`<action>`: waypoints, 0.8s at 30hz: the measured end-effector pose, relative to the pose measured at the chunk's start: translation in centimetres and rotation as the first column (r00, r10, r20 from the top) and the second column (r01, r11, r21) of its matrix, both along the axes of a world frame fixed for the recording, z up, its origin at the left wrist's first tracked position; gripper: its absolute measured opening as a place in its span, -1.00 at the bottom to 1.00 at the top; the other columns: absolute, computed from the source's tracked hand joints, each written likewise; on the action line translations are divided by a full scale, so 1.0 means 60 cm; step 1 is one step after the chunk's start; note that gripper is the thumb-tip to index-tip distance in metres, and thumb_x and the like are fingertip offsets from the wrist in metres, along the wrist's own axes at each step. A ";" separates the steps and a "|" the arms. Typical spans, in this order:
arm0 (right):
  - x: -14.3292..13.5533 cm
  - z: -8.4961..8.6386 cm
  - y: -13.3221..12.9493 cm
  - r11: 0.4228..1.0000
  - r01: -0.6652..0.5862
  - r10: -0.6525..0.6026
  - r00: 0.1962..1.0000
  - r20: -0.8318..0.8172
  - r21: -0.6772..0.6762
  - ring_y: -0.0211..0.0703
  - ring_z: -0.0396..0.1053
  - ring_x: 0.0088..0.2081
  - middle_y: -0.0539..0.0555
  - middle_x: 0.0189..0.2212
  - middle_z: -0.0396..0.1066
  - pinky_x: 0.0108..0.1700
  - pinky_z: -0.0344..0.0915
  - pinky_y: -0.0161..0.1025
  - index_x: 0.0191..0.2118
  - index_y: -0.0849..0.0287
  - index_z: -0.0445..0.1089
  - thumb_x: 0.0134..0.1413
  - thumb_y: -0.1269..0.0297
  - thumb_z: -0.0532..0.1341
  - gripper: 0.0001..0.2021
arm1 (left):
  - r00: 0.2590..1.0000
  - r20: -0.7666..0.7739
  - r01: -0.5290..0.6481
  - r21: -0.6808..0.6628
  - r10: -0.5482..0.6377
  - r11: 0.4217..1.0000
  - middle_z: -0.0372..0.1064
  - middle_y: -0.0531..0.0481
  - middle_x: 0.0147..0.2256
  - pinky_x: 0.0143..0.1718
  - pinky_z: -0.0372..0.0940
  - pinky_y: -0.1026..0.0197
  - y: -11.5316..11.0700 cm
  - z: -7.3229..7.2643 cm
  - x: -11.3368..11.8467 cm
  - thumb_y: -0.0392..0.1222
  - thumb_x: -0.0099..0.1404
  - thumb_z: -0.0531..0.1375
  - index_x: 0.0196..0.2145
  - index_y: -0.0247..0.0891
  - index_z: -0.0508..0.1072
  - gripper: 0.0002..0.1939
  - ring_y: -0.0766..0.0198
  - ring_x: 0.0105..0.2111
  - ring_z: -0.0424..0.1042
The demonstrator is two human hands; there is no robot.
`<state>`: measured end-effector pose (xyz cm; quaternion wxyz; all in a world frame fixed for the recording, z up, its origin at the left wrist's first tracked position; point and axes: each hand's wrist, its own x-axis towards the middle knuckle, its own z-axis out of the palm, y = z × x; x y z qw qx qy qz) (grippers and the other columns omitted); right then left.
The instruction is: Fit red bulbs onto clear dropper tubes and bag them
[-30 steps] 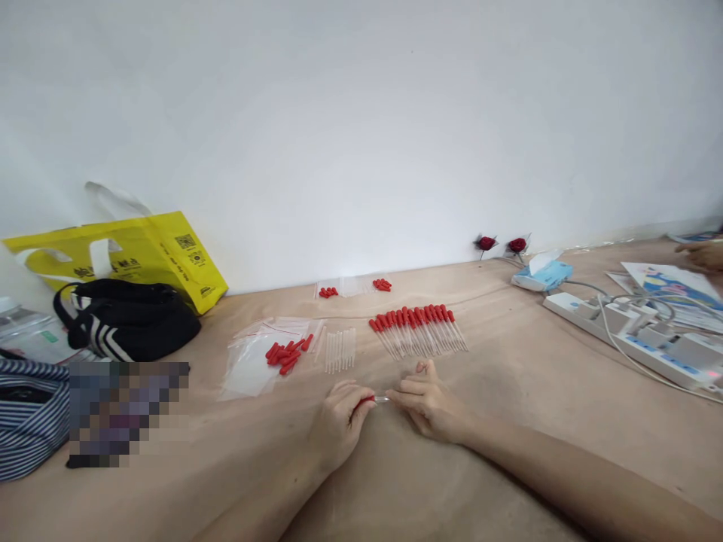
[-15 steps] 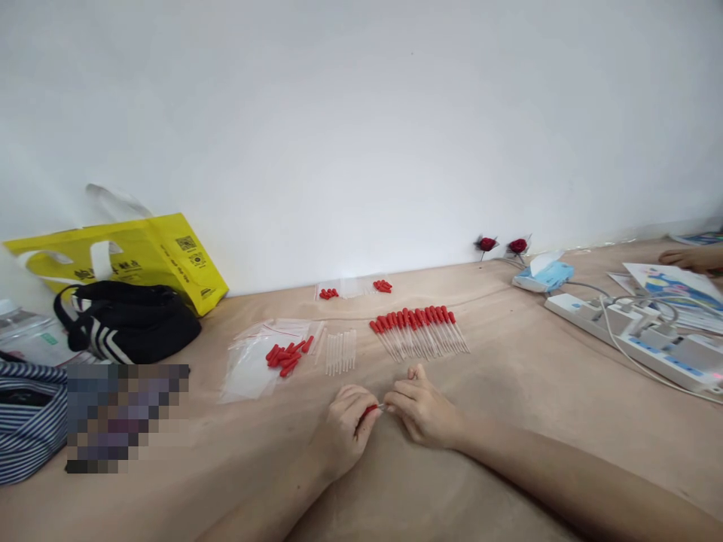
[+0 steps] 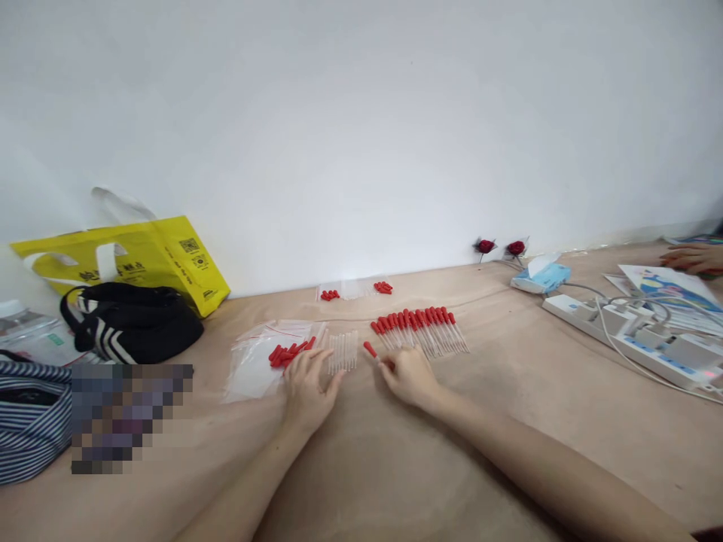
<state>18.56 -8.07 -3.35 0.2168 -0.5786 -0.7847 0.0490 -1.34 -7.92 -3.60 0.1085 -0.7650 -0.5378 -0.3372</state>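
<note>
Pinched in my right hand [image 3: 411, 376] is a dropper [image 3: 370, 349] with a red rubber bulb; its bulb points up and left, just left of a row of finished-looking droppers [image 3: 415, 320] with red bulbs and clear tubes. My left hand [image 3: 309, 384] is open, fingers spread, reaching at the near edge of a pile of loose red bulbs [image 3: 288, 352]. Those bulbs lie on clear zip bags [image 3: 251, 376]. Between my hands, several bare clear tubes [image 3: 342, 351] lie side by side.
Small bags with red bulbs [image 3: 382, 287] lie by the wall. On the left are a yellow bag [image 3: 197, 278], a black pouch [image 3: 147, 324] and striped cloth [image 3: 34, 429]. A power strip [image 3: 626, 331], tissue pack [image 3: 541, 277] and another person's hand [image 3: 692, 258] are at right.
My hands have moved apart. The left hand has let go of the red bulb and moved left to the bulb pile; the right has carried the dropper forward toward the row.
</note>
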 end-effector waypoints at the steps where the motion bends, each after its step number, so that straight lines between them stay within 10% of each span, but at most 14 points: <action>1: -0.008 0.001 0.014 0.998 0.063 -0.063 0.998 -0.011 -0.012 -0.17 0.30 -0.34 0.04 -0.47 0.43 -0.28 -0.06 -0.24 -0.39 0.15 0.39 0.05 0.31 0.01 -0.79 | 0.995 -0.016 -0.097 -0.007 0.097 0.995 0.31 -0.14 -0.19 -0.10 0.12 0.00 0.005 0.001 -0.010 -0.18 0.09 0.17 -0.19 -0.26 0.40 -0.71 0.03 -0.12 0.23; 7: -0.052 -0.002 0.079 0.962 0.273 -0.273 0.962 0.025 -0.003 -0.10 0.32 -0.26 0.12 -0.40 0.43 -0.23 -0.06 -0.21 -0.24 0.20 0.32 0.00 0.30 0.04 -0.79 | 0.902 -0.084 -0.430 -0.076 0.423 0.900 0.24 -0.15 -0.13 -0.09 0.06 -0.01 0.032 0.002 -0.048 -0.16 0.07 0.19 -0.27 -0.20 0.46 -0.77 -0.01 -0.07 0.14; 24: -0.102 0.018 0.086 0.948 0.290 -0.283 0.957 0.071 -0.132 -0.02 0.35 -0.28 0.26 -0.37 0.44 -0.15 -0.08 -0.08 -0.38 0.26 0.41 -0.01 0.22 0.03 -0.73 | 0.881 -0.183 -0.444 0.000 0.437 0.896 0.27 -0.14 -0.09 -0.07 -0.06 -0.04 0.073 0.013 -0.058 -0.11 0.16 0.08 -0.30 -0.18 0.48 -0.77 0.02 -0.05 0.13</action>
